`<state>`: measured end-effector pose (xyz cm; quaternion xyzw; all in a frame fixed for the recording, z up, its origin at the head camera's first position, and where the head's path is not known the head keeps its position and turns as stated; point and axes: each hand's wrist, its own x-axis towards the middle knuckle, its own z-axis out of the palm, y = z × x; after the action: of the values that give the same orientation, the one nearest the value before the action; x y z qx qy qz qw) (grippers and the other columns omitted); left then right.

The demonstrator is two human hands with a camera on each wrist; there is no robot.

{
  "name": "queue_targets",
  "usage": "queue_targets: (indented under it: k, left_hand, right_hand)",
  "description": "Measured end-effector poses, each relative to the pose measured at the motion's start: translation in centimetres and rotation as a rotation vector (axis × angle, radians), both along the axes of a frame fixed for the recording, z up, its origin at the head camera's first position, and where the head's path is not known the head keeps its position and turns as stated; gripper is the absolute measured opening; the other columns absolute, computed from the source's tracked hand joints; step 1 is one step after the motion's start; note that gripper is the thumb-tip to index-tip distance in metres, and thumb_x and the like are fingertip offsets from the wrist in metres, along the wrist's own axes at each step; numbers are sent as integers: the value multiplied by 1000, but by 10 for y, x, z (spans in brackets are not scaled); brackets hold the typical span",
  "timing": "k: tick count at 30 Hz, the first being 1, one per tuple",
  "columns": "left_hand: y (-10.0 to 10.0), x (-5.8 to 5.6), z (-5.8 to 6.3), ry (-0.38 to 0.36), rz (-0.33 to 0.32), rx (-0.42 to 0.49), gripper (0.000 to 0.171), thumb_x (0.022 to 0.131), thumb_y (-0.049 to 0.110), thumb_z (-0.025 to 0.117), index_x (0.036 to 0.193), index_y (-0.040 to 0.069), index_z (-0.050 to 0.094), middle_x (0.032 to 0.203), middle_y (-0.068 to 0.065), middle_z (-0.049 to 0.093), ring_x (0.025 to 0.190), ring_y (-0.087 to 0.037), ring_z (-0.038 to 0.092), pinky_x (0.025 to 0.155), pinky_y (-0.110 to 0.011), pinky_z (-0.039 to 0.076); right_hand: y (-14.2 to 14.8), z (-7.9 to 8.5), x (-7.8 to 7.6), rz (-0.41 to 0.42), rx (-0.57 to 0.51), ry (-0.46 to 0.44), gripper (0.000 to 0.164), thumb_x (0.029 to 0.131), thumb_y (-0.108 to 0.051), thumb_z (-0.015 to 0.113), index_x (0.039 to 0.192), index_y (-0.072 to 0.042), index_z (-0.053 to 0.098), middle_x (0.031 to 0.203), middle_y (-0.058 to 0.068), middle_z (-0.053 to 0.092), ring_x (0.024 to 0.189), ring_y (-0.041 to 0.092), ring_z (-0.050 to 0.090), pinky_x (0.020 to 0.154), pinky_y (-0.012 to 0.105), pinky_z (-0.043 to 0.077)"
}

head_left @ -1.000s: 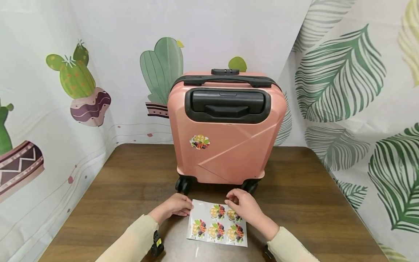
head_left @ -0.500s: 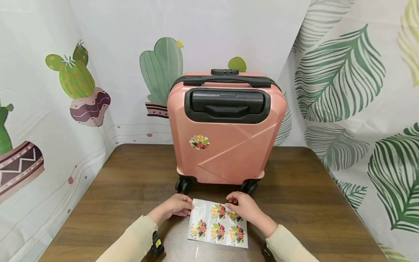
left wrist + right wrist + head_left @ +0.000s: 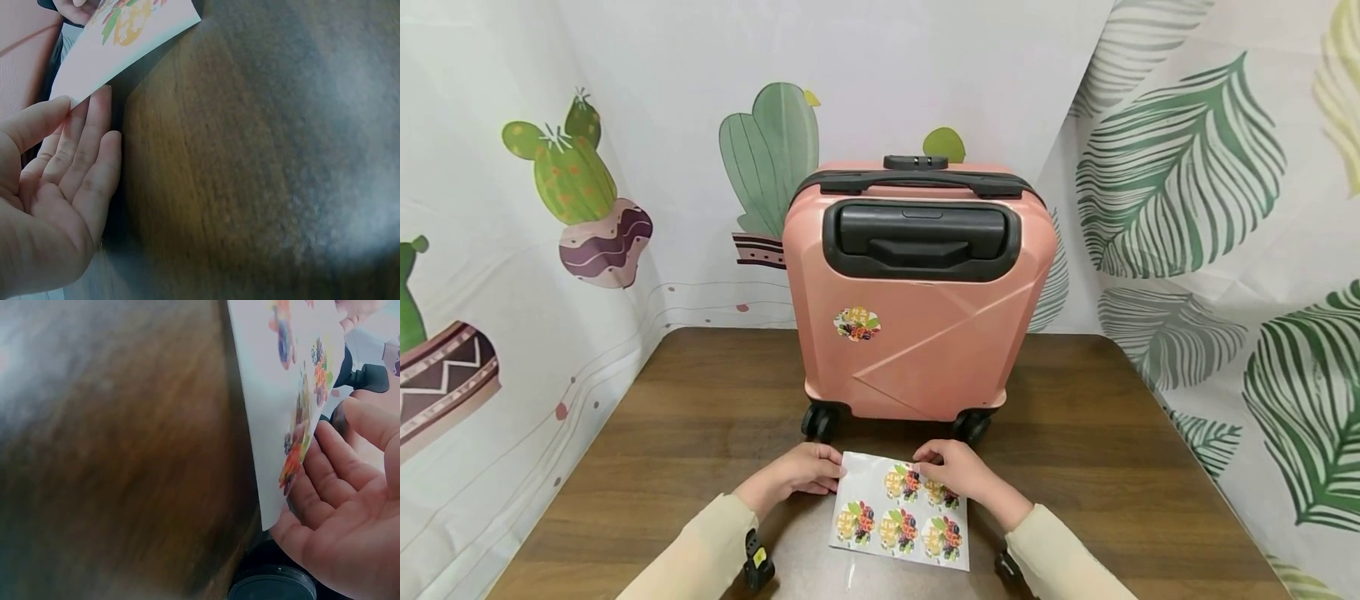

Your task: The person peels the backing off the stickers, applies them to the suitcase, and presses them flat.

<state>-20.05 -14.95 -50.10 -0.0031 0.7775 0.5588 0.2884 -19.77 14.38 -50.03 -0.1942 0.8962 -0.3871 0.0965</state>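
A white sticker sheet [image 3: 859, 479] lies slightly raised over the table, bearing several round fruit stickers and a bare patch at its upper left. My left hand [image 3: 803, 471] pinches the sheet's left edge; in the left wrist view its thumb [image 3: 44, 122] lies on top with fingers beneath. At the upper right edge is my right hand [image 3: 961, 473]. Its fingers [image 3: 325, 481] reach under the sheet in the right wrist view, while the thumb [image 3: 369, 422] stands apart. Behind the sheet stands an upright pink suitcase [image 3: 925, 350], a round fruit sticker [image 3: 857, 324] on its front.
The suitcase rests on black wheels [image 3: 820, 422] on the brown wooden table [image 3: 700, 417]. A printed cloth [image 3: 647, 75] with cacti and leaves hangs behind and along the sides. Black wrist straps [image 3: 758, 562] sit below the sleeves.
The sheet has shifted very slightly to the right and tilted a little. Both hands keep nearly the same places at its edges; the suitcase stays put.
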Motion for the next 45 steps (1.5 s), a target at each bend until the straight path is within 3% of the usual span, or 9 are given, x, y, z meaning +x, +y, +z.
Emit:
queue_targets:
  k: [8,15,23,31,35,41,45]
  left_hand:
    - [0,0,1,-5,-4,-4,14,94,7,68,104,-2,68,83,1,71,76,-12,69,74,-32,60]
    - [-3,-1,-2,5,-8,-1,16,94,8,68,106,-3,68,85,0,72,77,-13,69,76,-34,60]
    - [-4,0,-1,0,-18,5,19,93,9,69,107,-3,68,87,-1,74,79,-13,70,77,-34,61]
    - [-4,-3,0,11,-106,52,26,89,10,71,110,-4,67,90,-1,76,79,-13,71,76,-33,60]
    - [-2,-8,3,52,-171,45,32,88,9,73,115,-7,68,93,-3,78,77,-10,69,73,-30,59]
    - [6,-14,13,182,-255,-94,26,89,15,74,110,-1,75,99,-8,79,78,-6,64,71,-28,57]
    - [14,-16,19,276,-297,-135,22,93,19,72,105,2,77,100,-10,77,76,-7,58,67,-26,51]
  right_hand:
    - [1,-2,-2,7,-38,-44,12,94,-12,68,99,-3,75,88,4,69,76,9,54,68,22,46]
    - [2,-5,-4,6,-25,-35,11,94,-15,71,88,-6,74,83,1,67,72,6,50,67,22,43]
    - [2,-4,-2,34,-20,-5,11,95,-13,71,87,-6,73,81,1,67,69,3,48,66,21,42]
    - [3,1,0,49,-14,8,11,97,-12,69,87,-8,71,82,0,65,70,3,48,67,21,42]
    - [4,4,-1,90,-58,22,10,97,-12,67,88,-8,70,83,1,65,71,1,48,67,21,43]
    - [3,3,-2,126,-77,29,10,98,-13,66,89,-10,70,85,1,67,72,0,48,70,21,44]
    - [3,1,-1,118,-78,28,10,98,-12,66,89,-10,70,85,1,66,72,0,48,70,21,43]
